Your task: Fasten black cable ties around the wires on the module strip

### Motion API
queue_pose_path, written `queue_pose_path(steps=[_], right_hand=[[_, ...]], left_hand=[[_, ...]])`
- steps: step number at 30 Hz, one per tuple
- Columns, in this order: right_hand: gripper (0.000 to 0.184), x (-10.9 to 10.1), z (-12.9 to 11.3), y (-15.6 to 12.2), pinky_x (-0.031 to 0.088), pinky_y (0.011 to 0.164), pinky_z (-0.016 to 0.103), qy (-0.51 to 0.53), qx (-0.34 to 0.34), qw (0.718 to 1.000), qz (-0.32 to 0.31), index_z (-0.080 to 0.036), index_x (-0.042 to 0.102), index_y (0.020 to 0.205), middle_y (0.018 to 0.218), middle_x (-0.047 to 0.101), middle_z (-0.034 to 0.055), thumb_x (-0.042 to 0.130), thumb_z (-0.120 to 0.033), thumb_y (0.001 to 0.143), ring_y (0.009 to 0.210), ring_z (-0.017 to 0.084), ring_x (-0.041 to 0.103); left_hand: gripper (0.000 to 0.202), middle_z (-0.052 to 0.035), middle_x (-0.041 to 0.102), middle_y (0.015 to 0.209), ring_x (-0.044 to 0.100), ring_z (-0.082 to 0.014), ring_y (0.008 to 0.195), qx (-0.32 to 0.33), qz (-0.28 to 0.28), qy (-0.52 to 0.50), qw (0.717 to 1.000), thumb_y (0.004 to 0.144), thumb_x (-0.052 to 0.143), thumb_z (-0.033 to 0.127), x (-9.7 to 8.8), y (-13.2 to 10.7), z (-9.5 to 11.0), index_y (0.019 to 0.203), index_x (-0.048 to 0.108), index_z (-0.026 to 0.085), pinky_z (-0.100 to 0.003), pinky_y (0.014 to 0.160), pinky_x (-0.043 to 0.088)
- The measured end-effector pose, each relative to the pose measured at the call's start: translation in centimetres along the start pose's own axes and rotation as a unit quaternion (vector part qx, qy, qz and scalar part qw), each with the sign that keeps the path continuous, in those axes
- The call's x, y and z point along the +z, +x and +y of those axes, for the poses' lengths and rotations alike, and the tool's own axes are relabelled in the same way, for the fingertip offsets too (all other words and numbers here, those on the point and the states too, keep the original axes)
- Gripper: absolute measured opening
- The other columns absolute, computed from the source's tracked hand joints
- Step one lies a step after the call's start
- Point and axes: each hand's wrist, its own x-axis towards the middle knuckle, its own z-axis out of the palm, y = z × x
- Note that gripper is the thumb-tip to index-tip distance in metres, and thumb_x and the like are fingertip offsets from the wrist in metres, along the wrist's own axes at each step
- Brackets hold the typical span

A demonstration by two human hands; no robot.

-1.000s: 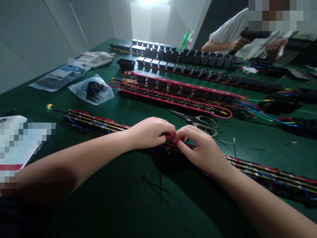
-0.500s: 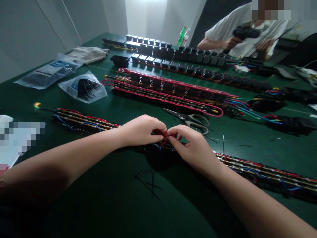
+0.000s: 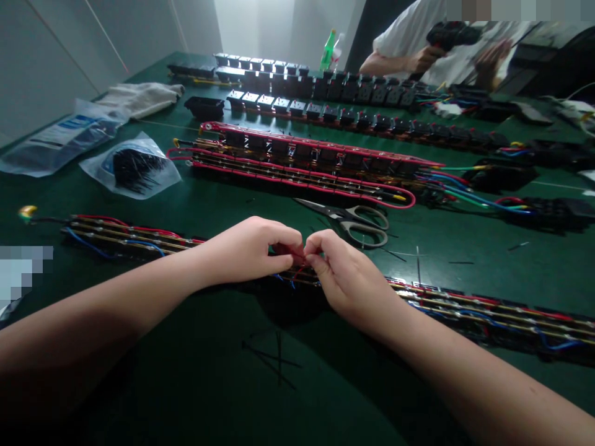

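Note:
My left hand and my right hand meet fingertip to fingertip over the middle of a long wiring strip with brass bars and red and blue wires. Both hands are closed, thumb pinched against forefinger. Red wire shows right at the fingertips; what is pinched is too small to make out. Part of the strip is hidden under my hands and left forearm. Several loose black cable ties lie on my side of the strip. Just beyond my right hand are scissors with grey handles.
A clear bag of black cable ties, a flat plastic bag and a cloth lie at left. Farther back are a red-wired strip and rows of black sockets. Across the green table, a person holds a power tool.
The view has shifted slightly, so most things sit farther left. My fingers still pinch at the same part of the strip. The person's far hand is more spread beside the tool.

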Motion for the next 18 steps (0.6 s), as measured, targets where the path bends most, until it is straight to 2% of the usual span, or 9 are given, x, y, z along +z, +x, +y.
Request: queue_pose_path(steps=[3,6,10,14,18], right_hand=[[0.007,0.01,-0.15,-0.08,0.042,0.065,0.027,0.000,0.001,1.000,0.007,-0.022,0.047,0.098,0.090,0.064,0.0035,0.044,-0.015,0.098,0.071,0.014,0.055],[0.012,0.00,-0.29,-0.07,0.042,0.062,0.027,0.002,0.018,1.000,0.006,-0.022,0.047,0.106,0.095,0.065,0.0034,0.048,-0.016,0.096,0.069,0.013,0.055],[0.017,-0.14,-0.24,-0.03,0.043,0.064,0.029,0.031,0.029,0.999,0.012,-0.022,0.048,0.111,0.093,0.065,0.0022,0.050,-0.015,0.095,0.076,0.016,0.061],[0.012,-0.28,-0.18,0.03,0.044,0.066,0.029,0.027,0.031,0.999,0.011,-0.021,0.057,0.101,0.092,0.066,0.0020,0.051,-0.014,0.094,0.079,0.017,0.062],[0.019,-0.32,-0.21,0.10,0.046,0.073,0.030,0.008,0.008,1.000,-0.003,-0.019,0.065,0.100,0.097,0.070,0.0032,0.049,-0.011,0.094,0.087,0.019,0.065]], left_hand=[[0.009,0.0051,0.071,0.082,0.064,-0.0104,0.077,-0.037,-0.002,-0.040,0.999,0.087,0.060,0.021,-0.07,0.01,-0.12,0.088,0.069,0.021,-0.021,0.071,0.047],[0.013,0.0045,0.072,0.087,0.067,-0.0112,0.080,-0.062,0.019,-0.073,0.995,0.086,0.062,0.025,-0.07,-0.03,-0.23,0.097,0.069,0.023,-0.021,0.073,0.051],[0.008,0.0037,0.071,0.085,0.065,-0.0107,0.077,-0.059,0.040,-0.063,0.995,0.085,0.063,0.025,-0.05,-0.10,-0.16,0.090,0.067,0.021,-0.021,0.071,0.052],[0.007,0.0033,0.070,0.084,0.064,-0.0098,0.075,-0.044,0.038,-0.061,0.996,0.086,0.061,0.024,-0.18,-0.10,0.05,0.086,0.067,0.020,-0.021,0.068,0.051],[0.006,0.0029,0.070,0.082,0.064,-0.0110,0.074,-0.063,0.036,-0.095,0.993,0.084,0.062,0.023,-0.49,0.00,0.28,0.086,0.068,0.021,-0.022,0.066,0.050]])
